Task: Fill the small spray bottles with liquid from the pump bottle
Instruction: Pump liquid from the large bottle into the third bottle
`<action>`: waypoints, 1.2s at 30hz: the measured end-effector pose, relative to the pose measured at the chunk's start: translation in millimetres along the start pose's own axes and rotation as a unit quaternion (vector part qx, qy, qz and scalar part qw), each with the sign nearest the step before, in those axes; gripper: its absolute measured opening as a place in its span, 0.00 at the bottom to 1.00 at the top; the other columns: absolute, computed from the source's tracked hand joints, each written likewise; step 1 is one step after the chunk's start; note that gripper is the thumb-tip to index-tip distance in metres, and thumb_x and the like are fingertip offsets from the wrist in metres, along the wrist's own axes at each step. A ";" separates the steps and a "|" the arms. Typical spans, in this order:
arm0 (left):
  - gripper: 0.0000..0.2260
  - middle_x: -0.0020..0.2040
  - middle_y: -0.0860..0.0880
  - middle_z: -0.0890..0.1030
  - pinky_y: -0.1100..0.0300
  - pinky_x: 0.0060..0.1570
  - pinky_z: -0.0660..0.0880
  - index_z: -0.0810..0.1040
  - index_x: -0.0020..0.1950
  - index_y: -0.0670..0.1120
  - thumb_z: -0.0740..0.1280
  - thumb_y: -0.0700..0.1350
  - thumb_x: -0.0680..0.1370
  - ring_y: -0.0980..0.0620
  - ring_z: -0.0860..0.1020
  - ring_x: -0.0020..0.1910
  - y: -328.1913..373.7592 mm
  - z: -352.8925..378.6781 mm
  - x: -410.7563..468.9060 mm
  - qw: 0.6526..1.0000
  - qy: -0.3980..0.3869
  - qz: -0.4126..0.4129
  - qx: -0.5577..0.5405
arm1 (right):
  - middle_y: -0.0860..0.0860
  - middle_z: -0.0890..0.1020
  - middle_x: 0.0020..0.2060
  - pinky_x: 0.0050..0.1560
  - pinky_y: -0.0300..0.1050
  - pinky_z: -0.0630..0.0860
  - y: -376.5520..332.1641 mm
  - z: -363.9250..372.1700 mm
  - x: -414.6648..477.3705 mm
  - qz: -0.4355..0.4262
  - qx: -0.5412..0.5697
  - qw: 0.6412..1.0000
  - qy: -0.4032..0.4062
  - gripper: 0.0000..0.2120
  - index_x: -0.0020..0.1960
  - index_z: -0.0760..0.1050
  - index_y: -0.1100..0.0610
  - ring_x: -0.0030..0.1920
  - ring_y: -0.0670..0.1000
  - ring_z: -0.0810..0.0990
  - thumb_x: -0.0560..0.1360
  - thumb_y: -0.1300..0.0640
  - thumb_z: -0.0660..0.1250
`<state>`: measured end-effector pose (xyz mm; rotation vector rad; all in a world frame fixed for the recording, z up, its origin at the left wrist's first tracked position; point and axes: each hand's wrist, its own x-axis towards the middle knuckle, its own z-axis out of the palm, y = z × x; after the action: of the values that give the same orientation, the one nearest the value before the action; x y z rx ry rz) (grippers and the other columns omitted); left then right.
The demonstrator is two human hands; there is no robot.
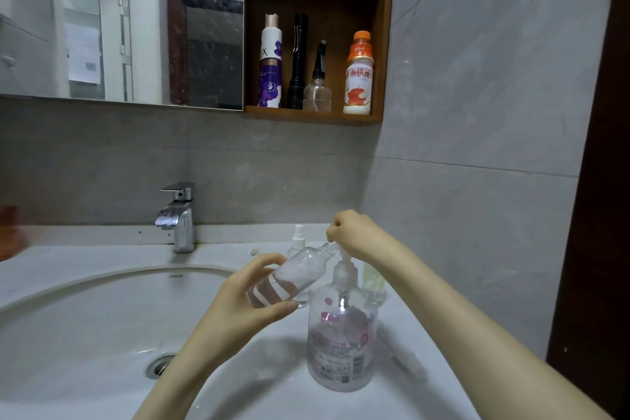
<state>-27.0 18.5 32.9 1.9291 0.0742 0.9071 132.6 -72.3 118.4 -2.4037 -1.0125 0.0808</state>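
Our left grip [252,297] wraps the small clear plastic spray bottle [300,271], tilted so its open neck meets the spout. Our right grip [354,235] is fisted over the head of the large clear pump bottle [341,344], which stands on the white counter [221,251], steady for pressing, we judge.

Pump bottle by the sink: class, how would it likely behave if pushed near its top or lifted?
The pump bottle is wide and squat, so it probably resists tipping, though a push at the tall pump has leverage. Its clear wall looks plastic, likely flexing rather than shattering. On the glossy counter it may slide.
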 end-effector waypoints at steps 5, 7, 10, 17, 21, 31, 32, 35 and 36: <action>0.18 0.45 0.56 0.82 0.71 0.39 0.73 0.77 0.48 0.59 0.73 0.43 0.62 0.62 0.77 0.37 0.3 2.4 1.4 1.000 -0.001 0.003 0.011 | 0.54 0.69 0.38 0.37 0.44 0.64 2.0 3.5 -0.5 0.014 -0.016 1.000 0.004 0.09 0.36 0.65 0.59 0.38 0.56 0.67 0.75 0.61 0.55; 0.18 0.46 0.56 0.82 0.72 0.40 0.73 0.78 0.49 0.56 0.75 0.41 0.63 0.63 0.78 0.38 -0.2 2.4 0.3 1.000 0.000 -0.002 0.011 | 0.54 0.69 0.38 0.38 0.44 0.65 0.5 -1.7 -1.2 0.011 -0.032 0.999 0.009 0.11 0.34 0.62 0.56 0.40 0.57 0.68 0.76 0.58 0.56; 0.19 0.47 0.54 0.81 0.73 0.39 0.72 0.77 0.52 0.49 0.76 0.33 0.67 0.63 0.78 0.39 1.3 0.6 -0.3 1.000 0.004 -0.004 0.016 | 0.56 0.70 0.41 0.35 0.43 0.64 -4.2 -5.4 -2.1 -0.006 -0.041 0.999 0.008 0.12 0.34 0.62 0.56 0.39 0.57 0.69 0.76 0.57 0.56; 0.17 0.48 0.53 0.80 0.74 0.38 0.72 0.78 0.49 0.51 0.76 0.36 0.65 0.62 0.78 0.39 0.9 1.9 5.6 1.000 0.000 0.011 0.009 | 0.56 0.71 0.42 0.37 0.44 0.64 -0.5 3.5 1.9 0.007 -0.007 1.000 0.003 0.07 0.38 0.66 0.58 0.41 0.58 0.69 0.76 0.61 0.56; 0.20 0.49 0.55 0.81 0.74 0.39 0.72 0.77 0.53 0.49 0.75 0.41 0.63 0.63 0.78 0.41 -0.9 3.3 4.4 1.000 -0.003 0.000 0.010 | 0.53 0.66 0.33 0.30 0.43 0.59 0.8 1.3 1.7 0.005 -0.033 0.999 0.004 0.13 0.32 0.61 0.57 0.33 0.55 0.66 0.76 0.60 0.57; 0.18 0.46 0.54 0.81 0.73 0.39 0.72 0.77 0.48 0.57 0.75 0.42 0.63 0.63 0.78 0.38 0.0 3.2 4.9 1.000 0.005 0.002 0.026 | 0.57 0.71 0.44 0.29 0.42 0.60 1.5 1.9 0.9 0.000 0.004 1.000 -0.001 0.08 0.38 0.66 0.59 0.37 0.55 0.68 0.76 0.61 0.57; 0.18 0.45 0.54 0.81 0.72 0.38 0.72 0.78 0.49 0.56 0.76 0.41 0.63 0.63 0.77 0.37 -0.7 3.5 4.5 1.000 0.008 -0.002 0.021 | 0.57 0.71 0.43 0.30 0.42 0.61 1.6 1.9 0.8 -0.001 -0.001 1.000 0.000 0.09 0.37 0.65 0.58 0.37 0.55 0.68 0.76 0.61 0.57; 0.19 0.46 0.56 0.81 0.72 0.38 0.73 0.77 0.52 0.52 0.76 0.40 0.65 0.63 0.77 0.37 -1.0 3.7 4.6 1.000 0.007 -0.011 0.023 | 0.54 0.68 0.35 0.29 0.43 0.59 0.1 -0.8 1.7 -0.016 -0.021 1.000 0.009 0.14 0.33 0.60 0.56 0.34 0.55 0.65 0.76 0.59 0.57; 0.19 0.47 0.58 0.81 0.73 0.39 0.73 0.77 0.52 0.53 0.76 0.41 0.65 0.63 0.78 0.39 -0.6 2.9 4.2 1.000 0.007 -0.011 0.026 | 0.53 0.66 0.33 0.29 0.43 0.58 -1.0 -1.9 1.3 -0.022 -0.027 0.999 0.012 0.14 0.32 0.59 0.56 0.34 0.55 0.65 0.76 0.59 0.57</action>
<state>-22.0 18.3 34.0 1.9674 0.1280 0.9121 133.4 -71.7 120.7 -2.4229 -1.0695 0.0095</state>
